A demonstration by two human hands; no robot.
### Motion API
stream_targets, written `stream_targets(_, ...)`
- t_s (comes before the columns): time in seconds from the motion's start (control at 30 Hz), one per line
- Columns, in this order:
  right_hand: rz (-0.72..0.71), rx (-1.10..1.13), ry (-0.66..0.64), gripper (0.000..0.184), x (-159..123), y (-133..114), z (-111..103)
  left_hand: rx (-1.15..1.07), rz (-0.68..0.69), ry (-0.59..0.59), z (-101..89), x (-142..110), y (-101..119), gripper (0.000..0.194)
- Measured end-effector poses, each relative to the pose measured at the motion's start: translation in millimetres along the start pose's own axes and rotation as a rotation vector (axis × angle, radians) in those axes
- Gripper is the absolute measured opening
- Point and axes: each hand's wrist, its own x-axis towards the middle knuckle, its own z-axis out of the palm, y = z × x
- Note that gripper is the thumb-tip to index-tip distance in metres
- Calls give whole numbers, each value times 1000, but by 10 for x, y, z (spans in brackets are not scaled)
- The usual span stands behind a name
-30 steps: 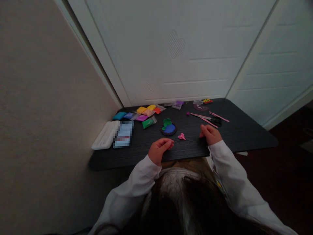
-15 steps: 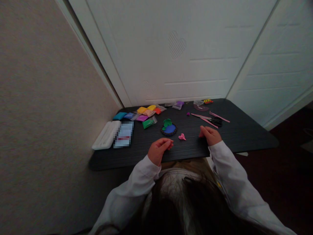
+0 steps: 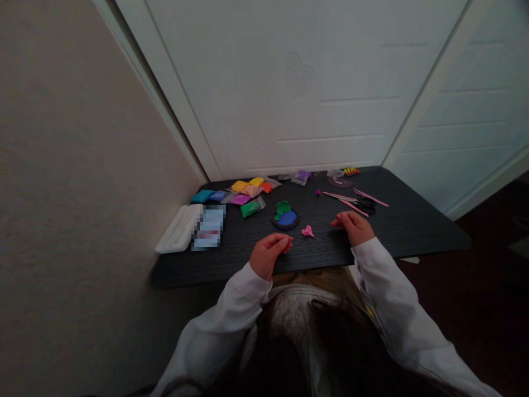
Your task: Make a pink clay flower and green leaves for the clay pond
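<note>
My left hand (image 3: 270, 253) rests at the table's front edge, closed, thumb laid against curled fingers; nothing shows in it. To the right, my right hand (image 3: 354, 227) is held over the table with its fingers loosely extended and nothing visible between them. Between the hands lies a small pink clay piece (image 3: 308, 231), shaped like a heart with a tail, touched by neither. Behind it sits a round clay pond (image 3: 289, 218) with a blue middle and dark bumpy rim. Green clay leaves (image 3: 283, 207) stand on its back left side.
Black-handled scissors (image 3: 363, 205) and pink tools (image 3: 374, 197) lie beyond my right hand, near a purple clay bit (image 3: 318, 192). Several coloured clay packets (image 3: 250, 190) are at the back left. A white tray (image 3: 178, 229) and a blurred-out device (image 3: 209, 227) lie left.
My right hand has shifted slightly left, its fingers reaching out a little more. My left hand and the clay pieces stay where they were.
</note>
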Motion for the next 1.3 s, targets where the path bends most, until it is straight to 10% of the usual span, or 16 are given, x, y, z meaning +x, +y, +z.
stream_targets(1.3,-17,-37,-35,29,15,38,-34,-28,18,-19,-35,11,-40,13)
